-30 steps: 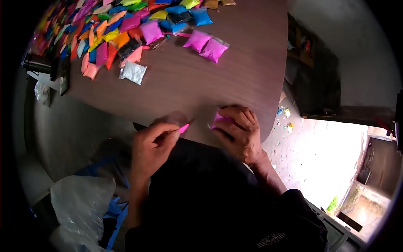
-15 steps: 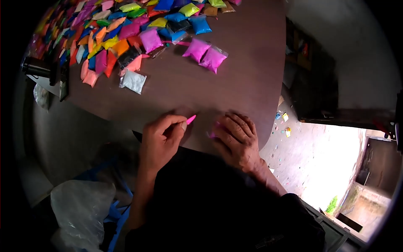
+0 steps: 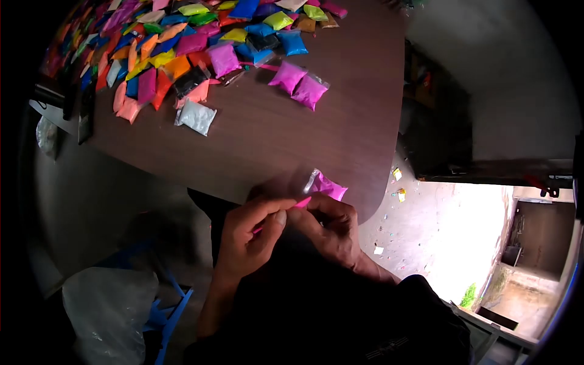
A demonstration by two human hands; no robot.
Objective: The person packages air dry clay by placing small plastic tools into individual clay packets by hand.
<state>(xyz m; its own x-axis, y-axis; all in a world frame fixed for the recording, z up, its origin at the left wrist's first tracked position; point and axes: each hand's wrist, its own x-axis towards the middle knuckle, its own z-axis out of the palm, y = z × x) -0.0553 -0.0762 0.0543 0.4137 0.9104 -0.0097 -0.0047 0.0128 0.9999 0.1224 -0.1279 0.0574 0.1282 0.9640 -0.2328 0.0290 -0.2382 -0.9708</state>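
Observation:
My left hand (image 3: 252,234) is closed around a slim pink pointed stick (image 3: 302,202). Its tip shows past my thumb and forefinger, and a bit of pink also shows lower between the fingers. My right hand (image 3: 331,231) has come up against it, fingers curled together at the stick's tip; what they pinch, if anything, is hidden. Just beyond the right knuckles a small clear packet with magenta filling (image 3: 328,187) lies on the brown table (image 3: 255,146).
A big heap of small coloured packets (image 3: 164,58) covers the table's far left. Two pink-purple packets (image 3: 298,84) and a white packet (image 3: 198,117) lie nearer. Below left are a blue stool (image 3: 170,319) and a translucent plastic bag (image 3: 109,310). Scraps litter the floor (image 3: 389,228) at right.
My right hand has left the magenta packet on the table and moved toward me and left, meeting my left hand. The left hand, still holding the pink stick, has come lower and to the right.

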